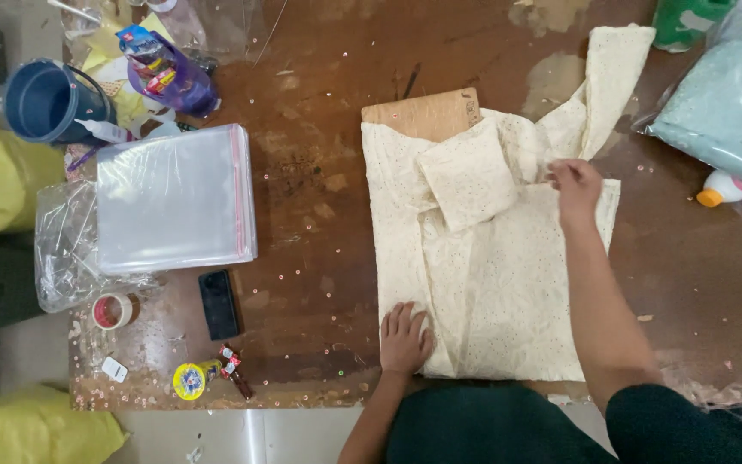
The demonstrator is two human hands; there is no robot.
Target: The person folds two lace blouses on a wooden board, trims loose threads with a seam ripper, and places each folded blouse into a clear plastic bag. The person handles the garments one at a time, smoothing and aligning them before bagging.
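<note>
Worn brown table [319, 172], cream eyelet garment [491, 283] mid-fold over cardboard [427, 112]. My left hand [404, 337] flat, pinning hem; right hand [575, 185] pinching sleeve. Next: fold sleeve inward, squarely.

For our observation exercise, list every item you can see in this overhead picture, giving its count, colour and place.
garment: one, cream, folded on table centre-right
cardboard sheet: one, brown, under the garment's top edge
clear bags stack: one stack, transparent with a red strip, left of centre
bucket: one, blue, top left
phone: one, black, below the bags
tape roll: one, red and white, lower left
glue bottle: one, white with an orange cap, right edge
bagged fabric: one, pale green, top right
table: one, brown, worn
left hand: flat on the garment's lower left corner
right hand: pinching the garment's upper right fold
</note>
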